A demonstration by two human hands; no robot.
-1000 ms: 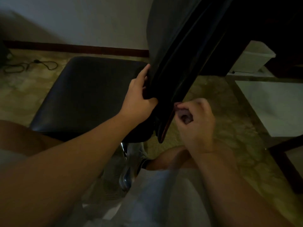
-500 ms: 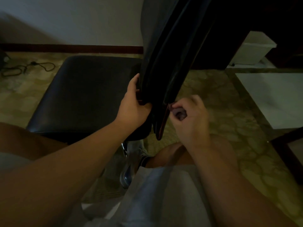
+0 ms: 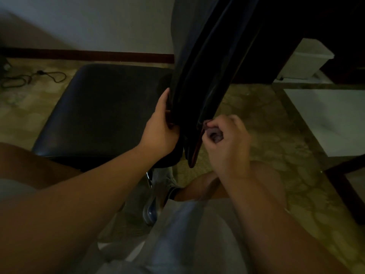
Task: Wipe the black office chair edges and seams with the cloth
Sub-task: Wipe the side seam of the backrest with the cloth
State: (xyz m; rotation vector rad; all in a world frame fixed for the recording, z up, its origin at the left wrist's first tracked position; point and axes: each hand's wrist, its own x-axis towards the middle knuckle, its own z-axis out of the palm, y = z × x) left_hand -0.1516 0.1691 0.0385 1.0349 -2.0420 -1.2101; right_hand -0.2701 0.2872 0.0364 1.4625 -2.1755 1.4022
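The black office chair's seat (image 3: 102,111) spreads across the left middle, and its backrest (image 3: 199,76) rises from the centre to the top edge. My left hand (image 3: 161,129) grips the lower front side of the backrest, thumb up along it. My right hand (image 3: 227,141) holds a small bunched greyish cloth (image 3: 214,135) in curled fingers and presses it against the backrest's rear edge seam near its lower end. Most of the cloth is hidden inside the fist.
A black cable (image 3: 39,77) lies on the patterned floor at the far left, below a dark skirting board. A white bin (image 3: 304,60) stands at the upper right beside dark furniture. My knees and a shoe (image 3: 156,198) are below the chair.
The view has shifted slightly, and my right hand with the cloth has slid a little along the backrest's rear edge. My left hand keeps its grip on the backrest.
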